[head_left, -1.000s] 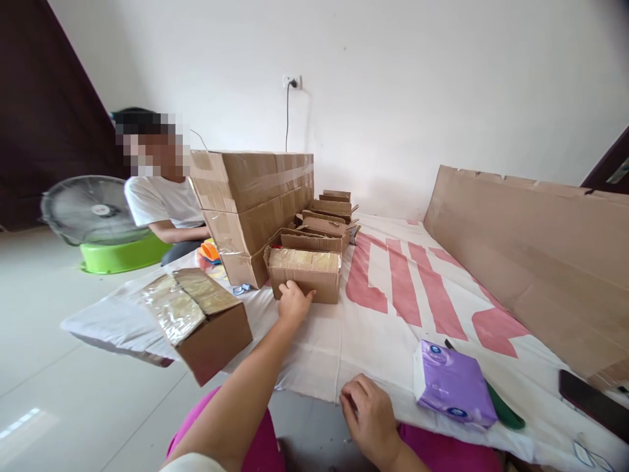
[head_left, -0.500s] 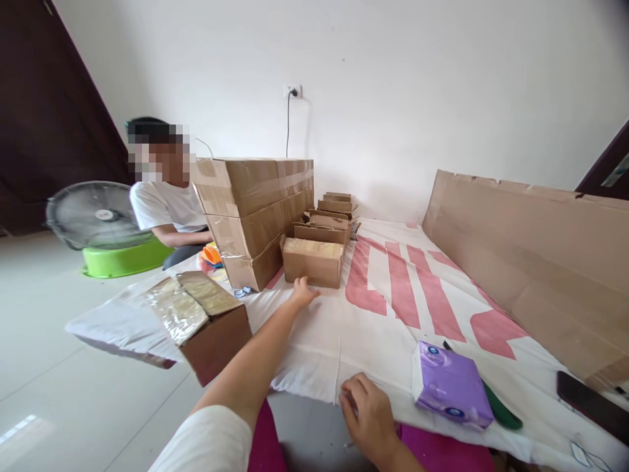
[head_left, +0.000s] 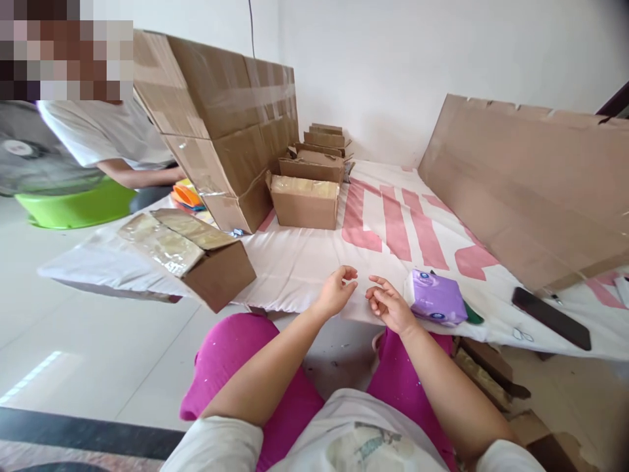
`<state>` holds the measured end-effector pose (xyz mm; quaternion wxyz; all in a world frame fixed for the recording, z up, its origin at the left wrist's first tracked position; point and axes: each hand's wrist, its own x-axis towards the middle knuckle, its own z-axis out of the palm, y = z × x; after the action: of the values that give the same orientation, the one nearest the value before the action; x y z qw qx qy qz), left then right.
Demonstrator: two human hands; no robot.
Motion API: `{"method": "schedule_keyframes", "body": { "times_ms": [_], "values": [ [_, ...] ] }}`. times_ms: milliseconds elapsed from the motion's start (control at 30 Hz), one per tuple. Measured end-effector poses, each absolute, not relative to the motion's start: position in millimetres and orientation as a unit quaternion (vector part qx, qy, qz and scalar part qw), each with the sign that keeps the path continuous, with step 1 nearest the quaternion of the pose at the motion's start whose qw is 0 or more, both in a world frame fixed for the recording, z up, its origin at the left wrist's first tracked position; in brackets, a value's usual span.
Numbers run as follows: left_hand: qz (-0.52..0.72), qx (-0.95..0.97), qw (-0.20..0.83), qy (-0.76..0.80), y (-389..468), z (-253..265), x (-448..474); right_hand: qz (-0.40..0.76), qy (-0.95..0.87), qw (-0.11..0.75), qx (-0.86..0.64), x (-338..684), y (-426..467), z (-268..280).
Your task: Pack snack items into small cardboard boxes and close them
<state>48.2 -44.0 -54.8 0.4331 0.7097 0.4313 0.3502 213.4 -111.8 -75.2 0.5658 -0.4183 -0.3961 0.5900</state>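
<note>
Over the near edge of the white cloth with red shapes (head_left: 307,252), my left hand (head_left: 339,290) is held with thumb and fingers apart and nothing in it. Facing it, a small gap away, my right hand (head_left: 389,304) has loosely bent fingers and is also free of any object. A purple tissue pack (head_left: 439,296) lies just right of my right hand. Beyond my left hand stands a small cardboard box (head_left: 305,204) with tape along its top. Another taped cardboard box (head_left: 221,275) sits at the table's left front edge.
A tall stack of taped cartons (head_left: 230,124) rises at the left, with several narrow boxes (head_left: 314,169) behind the small one. A large cardboard sheet (head_left: 521,190) leans at the right, near a black phone (head_left: 550,318). A person (head_left: 113,141) sits at the left by a fan (head_left: 22,149).
My left hand has drawn back from the small box to the near edge. My right hand has risen beside it. The view has tilted down, showing my lap.
</note>
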Motion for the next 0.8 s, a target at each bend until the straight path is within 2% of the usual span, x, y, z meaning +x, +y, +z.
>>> {"method": "schedule_keyframes", "body": {
  "times_ms": [300,567,800],
  "values": [
    [0.383,0.684,0.507,0.358,-46.3,-60.1,61.3,0.623,-0.386,0.564,-0.38,214.0,-109.5,-78.9],
    [0.413,0.642,0.522,0.381,-44.5,-66.3,64.9,0.619,-0.38,0.57,-0.384,211.9,-111.1,-78.8],
    [0.391,0.628,0.558,0.375,-43.5,-71.2,63.1,0.565,-0.337,0.643,-0.393,207.6,-111.9,-81.3]
  ]
}}
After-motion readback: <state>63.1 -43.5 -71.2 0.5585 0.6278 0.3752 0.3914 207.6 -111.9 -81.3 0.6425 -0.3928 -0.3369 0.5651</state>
